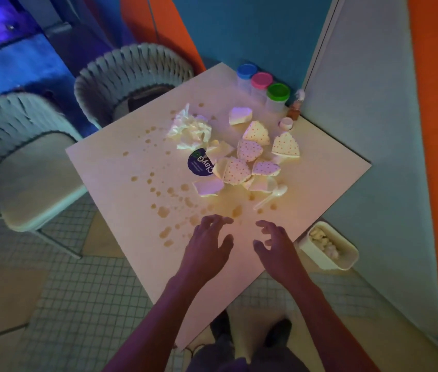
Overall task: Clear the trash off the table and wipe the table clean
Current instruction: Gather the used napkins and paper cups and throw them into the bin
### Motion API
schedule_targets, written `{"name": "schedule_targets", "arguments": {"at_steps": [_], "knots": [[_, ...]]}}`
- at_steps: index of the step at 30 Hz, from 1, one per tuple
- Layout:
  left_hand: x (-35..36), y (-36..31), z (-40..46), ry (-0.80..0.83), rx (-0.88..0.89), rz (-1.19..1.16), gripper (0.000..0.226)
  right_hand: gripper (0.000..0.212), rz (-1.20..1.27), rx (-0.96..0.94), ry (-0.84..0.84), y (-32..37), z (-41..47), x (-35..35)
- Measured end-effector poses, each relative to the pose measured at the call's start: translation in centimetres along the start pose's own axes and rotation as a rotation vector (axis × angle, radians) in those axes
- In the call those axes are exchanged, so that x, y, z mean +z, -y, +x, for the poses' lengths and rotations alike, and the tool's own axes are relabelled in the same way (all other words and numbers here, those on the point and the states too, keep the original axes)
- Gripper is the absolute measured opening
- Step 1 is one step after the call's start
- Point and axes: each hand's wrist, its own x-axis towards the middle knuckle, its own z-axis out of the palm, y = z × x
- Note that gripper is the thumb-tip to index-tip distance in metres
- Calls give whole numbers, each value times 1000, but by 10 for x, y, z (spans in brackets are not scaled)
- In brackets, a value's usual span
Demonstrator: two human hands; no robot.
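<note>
Here both hands hover empty, fingers loosely spread: left hand (208, 244), right hand (274, 244); the white plastic spoon (271, 196) lies just ahead, nearer the right, handle toward it.

One head-worn view — looking steeply down, close over the table (121, 189).

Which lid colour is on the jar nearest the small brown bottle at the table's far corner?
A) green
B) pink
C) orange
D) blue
A: the green-lidded jar stands right beside the small brown bottle, while the pink-lidded jar and blue-lidded jar sit farther along the row.
</note>
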Motion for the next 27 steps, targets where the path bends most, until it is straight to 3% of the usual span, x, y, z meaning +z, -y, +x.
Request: {"name": "schedule_targets", "arguments": {"at_steps": [18, 27], "knots": [[-21, -2, -58, -31, 7, 8, 37, 41, 129, -23, -60, 11, -53, 10], [-55, 24, -45, -60, 60, -11, 38, 42, 114, -35, -64, 41, -50, 41]]}}
